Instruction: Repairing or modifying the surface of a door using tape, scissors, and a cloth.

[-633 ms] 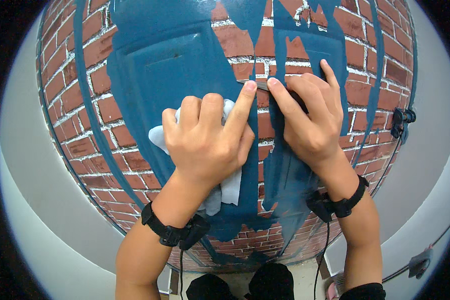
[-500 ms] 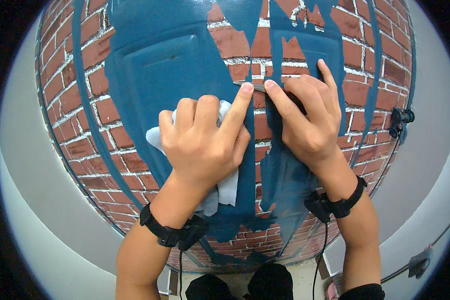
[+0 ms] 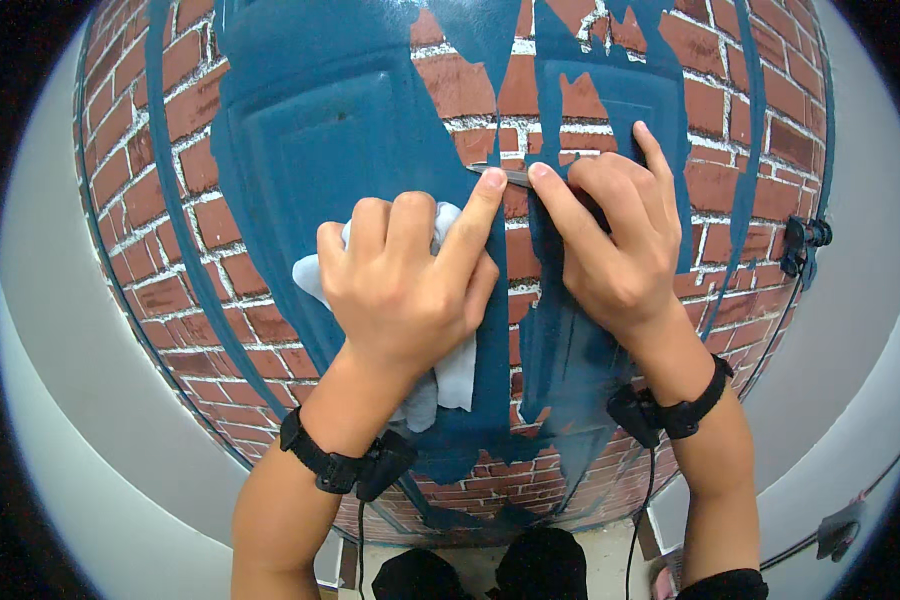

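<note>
In front of me stands a blue panelled door [image 3: 360, 150] partly covered with brick-patterned covering [image 3: 458, 85], which has torn, ragged edges. My right hand [image 3: 625, 225] is closed on a thin pointed metal blade [image 3: 515, 177], laid flat against the surface; its handle is hidden by the hand. The little finger sticks out upward. The extended index fingertip of my left hand [image 3: 400, 280] presses on the blade near its tip. Under that same hand, a crumpled pale grey cloth [image 3: 455, 380] is gripped by the other fingers and hangs below the palm.
Uncut brick covering [image 3: 210, 180] runs down both sides, crossed by blue strips. A black door lock or handle [image 3: 805, 240] juts out at the right. Grey frame walls [image 3: 850, 300] flank the door. Black wrist bands [image 3: 345, 465] with cables are on both arms.
Almost nothing differs. The blade and both hands stay in place against the door, and the view has shifted very slightly.
</note>
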A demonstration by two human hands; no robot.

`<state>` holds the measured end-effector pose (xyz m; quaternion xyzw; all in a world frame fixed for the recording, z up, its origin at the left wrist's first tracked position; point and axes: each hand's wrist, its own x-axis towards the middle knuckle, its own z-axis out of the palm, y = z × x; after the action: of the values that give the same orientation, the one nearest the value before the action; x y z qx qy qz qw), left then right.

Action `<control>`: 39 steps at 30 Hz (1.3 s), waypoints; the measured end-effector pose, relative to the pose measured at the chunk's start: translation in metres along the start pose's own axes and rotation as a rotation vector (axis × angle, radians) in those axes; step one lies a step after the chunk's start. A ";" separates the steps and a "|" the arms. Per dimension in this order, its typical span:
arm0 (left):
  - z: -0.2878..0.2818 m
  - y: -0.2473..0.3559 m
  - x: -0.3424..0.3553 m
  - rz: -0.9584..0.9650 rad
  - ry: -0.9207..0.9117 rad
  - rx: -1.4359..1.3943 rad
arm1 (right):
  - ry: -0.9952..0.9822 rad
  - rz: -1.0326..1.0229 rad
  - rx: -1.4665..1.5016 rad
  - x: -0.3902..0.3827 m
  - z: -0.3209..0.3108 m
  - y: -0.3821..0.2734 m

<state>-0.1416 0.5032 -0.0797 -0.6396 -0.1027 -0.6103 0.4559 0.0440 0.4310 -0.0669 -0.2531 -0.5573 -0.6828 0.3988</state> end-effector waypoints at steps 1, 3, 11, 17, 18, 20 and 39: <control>0.000 0.000 0.000 0.003 0.005 -0.001 | -0.005 0.000 0.006 0.000 -0.001 -0.001; -0.001 0.000 0.000 0.007 0.008 0.000 | -0.038 0.014 0.001 0.002 -0.007 -0.004; -0.007 0.002 0.003 -0.007 -0.072 -0.014 | -0.075 -0.068 -0.083 0.001 -0.010 -0.002; -0.003 -0.001 -0.002 -0.018 -0.008 -0.070 | -0.109 -0.102 -0.079 0.004 -0.010 -0.004; -0.004 0.000 0.000 -0.014 -0.007 -0.070 | -0.118 -0.082 -0.072 0.005 -0.012 -0.005; -0.006 0.001 0.001 -0.011 -0.024 -0.089 | -0.126 -0.061 -0.067 0.005 -0.016 -0.005; -0.037 0.020 -0.041 -0.288 -0.001 -0.821 | -0.255 0.587 0.548 0.013 -0.059 -0.050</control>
<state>-0.1631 0.4833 -0.1308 -0.7473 0.0600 -0.6576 0.0738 0.0011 0.3736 -0.0998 -0.3683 -0.6675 -0.3299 0.5567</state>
